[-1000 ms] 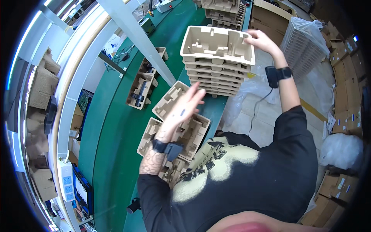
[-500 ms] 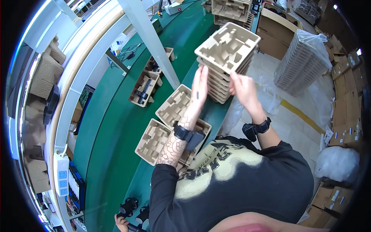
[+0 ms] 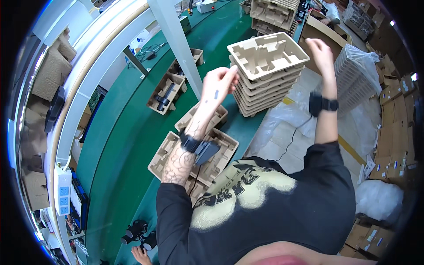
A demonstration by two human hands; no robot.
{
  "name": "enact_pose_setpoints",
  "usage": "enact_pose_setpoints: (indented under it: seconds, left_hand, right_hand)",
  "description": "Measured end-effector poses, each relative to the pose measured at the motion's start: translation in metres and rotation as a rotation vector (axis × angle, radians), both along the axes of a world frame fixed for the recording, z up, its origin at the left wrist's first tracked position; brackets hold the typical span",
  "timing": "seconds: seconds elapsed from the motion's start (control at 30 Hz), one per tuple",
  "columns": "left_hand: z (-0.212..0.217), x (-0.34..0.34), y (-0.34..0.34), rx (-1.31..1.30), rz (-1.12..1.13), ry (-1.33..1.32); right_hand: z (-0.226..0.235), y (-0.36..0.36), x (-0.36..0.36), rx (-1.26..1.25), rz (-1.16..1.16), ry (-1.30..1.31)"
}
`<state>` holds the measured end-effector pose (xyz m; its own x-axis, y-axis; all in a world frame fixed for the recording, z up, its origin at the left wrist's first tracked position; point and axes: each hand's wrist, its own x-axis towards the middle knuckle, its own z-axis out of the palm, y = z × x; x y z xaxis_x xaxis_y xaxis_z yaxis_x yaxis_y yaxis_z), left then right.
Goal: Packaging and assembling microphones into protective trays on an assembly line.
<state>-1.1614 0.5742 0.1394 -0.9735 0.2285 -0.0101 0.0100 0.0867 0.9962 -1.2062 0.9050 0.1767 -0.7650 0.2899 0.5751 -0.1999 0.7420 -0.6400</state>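
Top beige moulded-pulp tray [image 3: 267, 55] sitting askew on the tall stack of matching trays [image 3: 260, 90], far right on the green conveyor belt [image 3: 128, 145]. Left hand [image 3: 219, 84] loosely open beside it, right hand [image 3: 320, 51] raised, empty. Not yet lifted off; three flat pulp trays [image 3: 201, 148] lying nearer.

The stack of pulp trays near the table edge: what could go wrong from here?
1. The stack of pulp trays leans unevenly near the edge of the green table; it may tip toward the floor.
2. The left hand touches its left side and the right hand is off it, so a one-sided push could slide the top tray off.
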Motion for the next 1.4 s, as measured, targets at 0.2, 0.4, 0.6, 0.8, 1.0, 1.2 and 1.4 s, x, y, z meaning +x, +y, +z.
enact_pose_setpoints:
  seconds: [0.2,0.4,0.6,0.8,1.0,1.2,1.4]
  left_hand:
    - [-0.031,-0.024,0.021,0.224,0.034,-0.061]
    - [-0.014,-0.021,0.018,0.18,0.046,0.051]
    - [-0.001,-0.02,0.013,0.313,0.048,0.062]
    - [0.051,0.034,-0.012,0.354,0.111,0.2]
    - [0.097,0.159,-0.087,0.255,0.286,0.302]
    - [0.08,0.302,-0.173,0.008,0.804,0.345]
    - [-0.004,0.4,-0.329,-0.102,1.192,0.171]
  right_hand:
    - [-0.021,0.024,-0.035,0.05,0.229,-0.566]
    - [-0.055,0.032,-0.047,-0.591,0.375,-0.432]
    - [-0.035,0.012,-0.028,-0.728,0.506,-0.201]
    - [0.019,-0.021,0.007,-0.788,0.604,-0.012]
    - [0.042,-0.14,0.118,-0.171,0.786,0.578]
    - [0.017,-0.254,0.148,-0.686,1.22,-0.517]
    - [-0.074,-0.463,0.196,-0.759,1.365,-0.76]
